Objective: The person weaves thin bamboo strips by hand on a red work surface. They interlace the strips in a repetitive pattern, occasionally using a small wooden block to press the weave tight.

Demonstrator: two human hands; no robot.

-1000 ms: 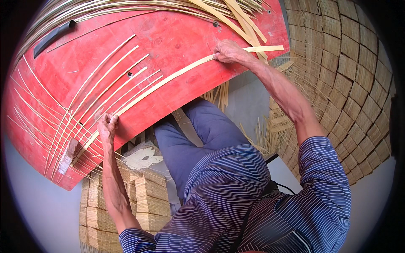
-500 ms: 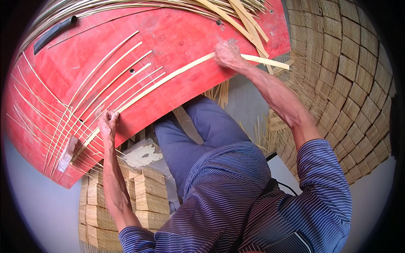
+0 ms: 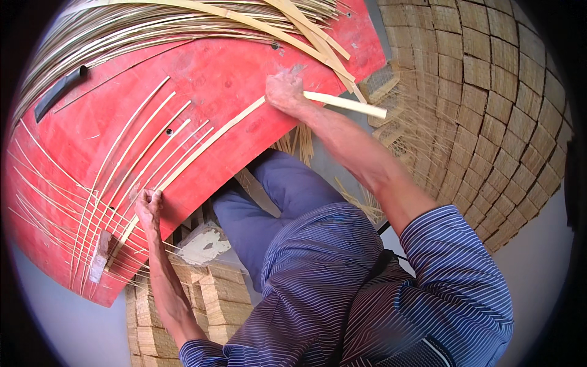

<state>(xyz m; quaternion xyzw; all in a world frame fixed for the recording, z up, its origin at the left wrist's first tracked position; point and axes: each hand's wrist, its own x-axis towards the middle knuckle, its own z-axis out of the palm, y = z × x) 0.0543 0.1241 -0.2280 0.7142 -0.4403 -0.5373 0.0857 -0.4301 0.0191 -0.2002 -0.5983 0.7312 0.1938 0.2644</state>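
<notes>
A large red board (image 3: 214,79) lies across my lap. On it lie several thin pale bamboo strips (image 3: 131,156), fanned out and crossing near the lower left. My left hand (image 3: 148,205) presses on the crossing strips at the board's near edge. My right hand (image 3: 284,92) grips one long, wider bamboo strip (image 3: 214,137) that runs diagonally from the left hand's side up past the board's right edge, its free end (image 3: 361,107) sticking out to the right.
A heap of loose bamboo strips (image 3: 183,18) covers the board's far edge, next to a dark tool (image 3: 58,92). Woven bamboo mats are spread out at the right (image 3: 489,110) and stacked at the lower left (image 3: 183,300). My blue-trousered knees (image 3: 287,189) are under the board.
My right hand has slid the long strip leftward and down along the board. The left hand stays in place on the crossing strips.
</notes>
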